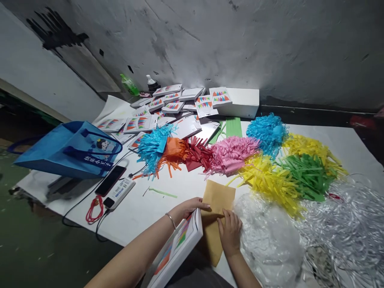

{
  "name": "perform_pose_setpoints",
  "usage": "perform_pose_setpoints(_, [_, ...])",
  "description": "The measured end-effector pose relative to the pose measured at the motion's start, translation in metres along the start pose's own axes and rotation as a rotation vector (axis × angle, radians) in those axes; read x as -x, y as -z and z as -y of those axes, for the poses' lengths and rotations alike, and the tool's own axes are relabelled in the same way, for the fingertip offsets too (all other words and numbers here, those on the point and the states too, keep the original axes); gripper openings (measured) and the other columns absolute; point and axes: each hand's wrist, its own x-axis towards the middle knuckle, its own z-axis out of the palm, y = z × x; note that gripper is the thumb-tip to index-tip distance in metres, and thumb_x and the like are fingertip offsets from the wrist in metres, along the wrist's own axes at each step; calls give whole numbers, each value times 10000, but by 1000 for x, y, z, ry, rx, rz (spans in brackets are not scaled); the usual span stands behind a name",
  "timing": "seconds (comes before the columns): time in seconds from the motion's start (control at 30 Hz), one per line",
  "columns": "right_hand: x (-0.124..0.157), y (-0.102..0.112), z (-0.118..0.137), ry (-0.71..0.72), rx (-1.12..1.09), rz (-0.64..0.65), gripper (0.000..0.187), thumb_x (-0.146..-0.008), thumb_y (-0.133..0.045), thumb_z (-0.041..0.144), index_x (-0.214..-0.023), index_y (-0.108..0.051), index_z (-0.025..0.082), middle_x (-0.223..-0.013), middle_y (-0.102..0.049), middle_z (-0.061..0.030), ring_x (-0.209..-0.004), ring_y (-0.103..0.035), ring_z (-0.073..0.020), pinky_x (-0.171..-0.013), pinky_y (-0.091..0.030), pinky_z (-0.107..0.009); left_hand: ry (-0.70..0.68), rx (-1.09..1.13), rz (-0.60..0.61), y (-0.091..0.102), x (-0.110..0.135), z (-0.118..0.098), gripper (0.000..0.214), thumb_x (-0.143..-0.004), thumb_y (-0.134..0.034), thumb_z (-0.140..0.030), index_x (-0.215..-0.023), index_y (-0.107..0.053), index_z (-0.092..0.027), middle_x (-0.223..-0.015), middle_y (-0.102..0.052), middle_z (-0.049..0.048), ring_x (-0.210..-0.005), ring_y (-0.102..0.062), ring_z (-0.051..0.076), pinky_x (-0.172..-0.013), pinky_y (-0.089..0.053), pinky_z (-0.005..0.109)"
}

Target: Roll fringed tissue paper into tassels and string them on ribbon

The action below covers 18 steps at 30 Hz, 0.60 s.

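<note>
A piece of brown kraft paper (219,195) stands creased between my hands at the table's near edge. My left hand (193,206), with a bangle at its wrist, closes on the paper's left side. Curled fingers of my right hand (231,230) grip its right side lower down. A white box (181,250) printed with coloured pennants leans at a slant in front of my left wrist. What supports the box is hidden.
Fringed paper bundles in blue (267,134), pink (235,154), yellow (270,182) and green (307,176) cross the table. Pennant boxes (172,106) pile up behind. Clear plastic (270,240) lies right; a blue bag (64,152), phone (111,180) and power strip (120,193) lie left.
</note>
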Motion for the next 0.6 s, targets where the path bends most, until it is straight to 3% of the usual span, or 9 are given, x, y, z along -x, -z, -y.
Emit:
perform_pose_setpoints(0.2, [-14, 11, 6, 47, -134, 66, 247, -954, -540, 297, -1182, -607, 232, -1054, -655, -83, -990, -559, -265, -908, -372, -454, 37, -23, 9, 1, 7, 2, 412, -513, -820, -199, -914, -736, -156, -883, -768, 44, -830, -685, 244, -743, -512, 312])
perform_pose_setpoints(0.4, [-42, 35, 11, 70, -323, 93, 263, -943, -577, 309, -1194, -637, 258, -1043, -642, -57, -987, -571, -214, -898, -432, -390, 54, -45, -1, 5, 22, -4, 372, -483, -785, -188, -852, -741, -164, -838, -755, 30, -791, -668, 226, -713, -501, 294])
perform_pose_setpoints(0.6, [-57, 50, 26, 33, -452, 96, 169, -928, -588, 232, -1030, -716, 277, -915, -646, -19, -877, -596, -175, -811, -476, -326, 28, -46, 26, -3, 42, -10, 314, -480, -814, -231, -779, -733, -181, -819, -741, 18, -863, -649, 233, -790, -490, 303])
